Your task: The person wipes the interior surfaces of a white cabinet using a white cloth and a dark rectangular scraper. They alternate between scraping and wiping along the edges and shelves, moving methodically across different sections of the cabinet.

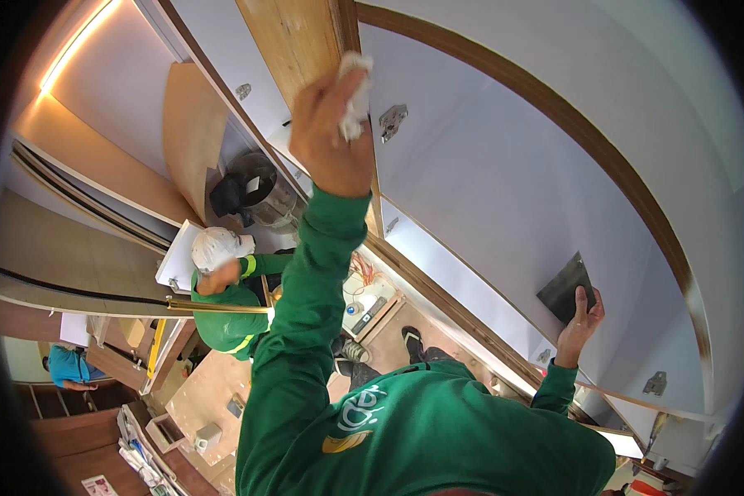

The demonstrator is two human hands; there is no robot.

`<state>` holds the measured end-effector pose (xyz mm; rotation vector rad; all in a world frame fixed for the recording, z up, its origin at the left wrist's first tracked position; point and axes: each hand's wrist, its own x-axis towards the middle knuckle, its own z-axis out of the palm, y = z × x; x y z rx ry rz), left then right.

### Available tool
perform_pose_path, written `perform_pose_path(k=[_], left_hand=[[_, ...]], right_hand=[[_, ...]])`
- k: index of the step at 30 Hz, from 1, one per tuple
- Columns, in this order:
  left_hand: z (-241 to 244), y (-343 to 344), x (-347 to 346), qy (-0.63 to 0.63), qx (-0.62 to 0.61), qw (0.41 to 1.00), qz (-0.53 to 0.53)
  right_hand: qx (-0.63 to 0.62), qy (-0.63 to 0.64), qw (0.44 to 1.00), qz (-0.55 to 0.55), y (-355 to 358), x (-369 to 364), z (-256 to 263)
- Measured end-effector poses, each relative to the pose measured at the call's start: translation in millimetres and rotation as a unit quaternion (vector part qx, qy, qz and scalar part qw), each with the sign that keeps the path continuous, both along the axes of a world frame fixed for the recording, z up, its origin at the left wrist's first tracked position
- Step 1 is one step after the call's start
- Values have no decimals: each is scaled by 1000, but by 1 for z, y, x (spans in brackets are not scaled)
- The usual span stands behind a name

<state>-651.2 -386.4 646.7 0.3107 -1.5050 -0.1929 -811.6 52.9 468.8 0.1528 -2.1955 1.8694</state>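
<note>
My left hand (332, 133) is raised at the upper middle, its fingers closed on a crumpled white cloth or tissue (356, 102). It is at the brown wooden edge (345, 28) of a cabinet frame; contact cannot be told, and the hand is slightly blurred. On the right, my right hand (578, 328) grips a thin, dark, four-cornered sheet (564, 290) by one side, the thumb on its face. The sheet's material cannot be told. Behind it lies the pale cabinet interior (502, 186), with a metal hinge plate (394, 123) close beside my left hand.
A co-worker in green with a white cap (217, 249) is close on the left, beside a brass-coloured strip (217, 306). A dark bin (273, 198) stands beyond. Orange wires (364, 270) lie near my feet. Another person in blue (71, 366) is at the far left.
</note>
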Motion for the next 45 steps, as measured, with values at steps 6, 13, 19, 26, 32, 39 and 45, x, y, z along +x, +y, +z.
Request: perform_pose_path(k=[6, 13, 19, 26, 32, 39, 45], left_hand=[[44, -2, -3, 5, -21, 1000, -8], [17, 13, -7, -38, -6, 999, -15], [38, -7, -13, 97, -102, 990, 24], [44, -20, -5, 57, -28, 998, 8], [34, -13, -1, 2, -17, 1000, 17], [26, -15, -7, 24, -44, 999, 18], [25, -15, -5, 11, -46, 999, 16]], right_hand=[[-95, -3, 995, 42, -10, 6, 10], [-18, 0, 999, 30, 0, 1, 4], [-104, -14, 994, -33, -12, 9, 11], [-37, -29, 998, 35, -2, 7, 4], [17, 32, 999, -4, -2, 9, -2], [1, 15, 1000, 5, -1, 9, 0], [-84, -7, 996, 18, -8, 10, 9]])
